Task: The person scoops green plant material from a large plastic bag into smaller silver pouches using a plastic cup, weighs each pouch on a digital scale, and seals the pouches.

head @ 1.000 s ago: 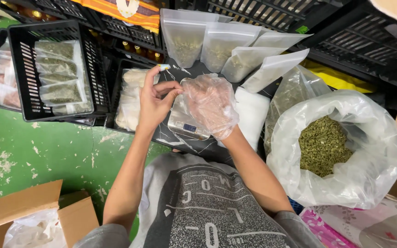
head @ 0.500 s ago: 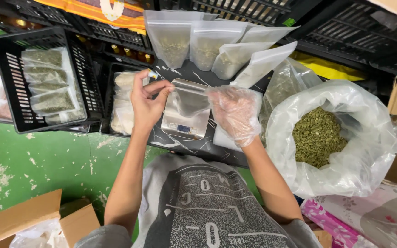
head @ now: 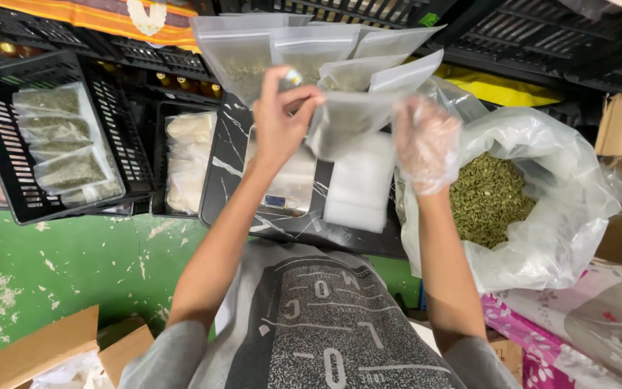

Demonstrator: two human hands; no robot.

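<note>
The clear plastic pouch (head: 354,119) hangs in the air between both hands, looking light, limp and slippery, so its stiffer top edge seems the best place to grip. The bare left hand (head: 282,122) pinches its upper corner; the gloved right hand (head: 426,144) pinches the opposite side. Just right of that hand gapes a big bag of dried green herb (head: 491,198).

The small scale (head: 282,191) (mostly hidden by the forearm) is unreadable, its display blurred.
</note>
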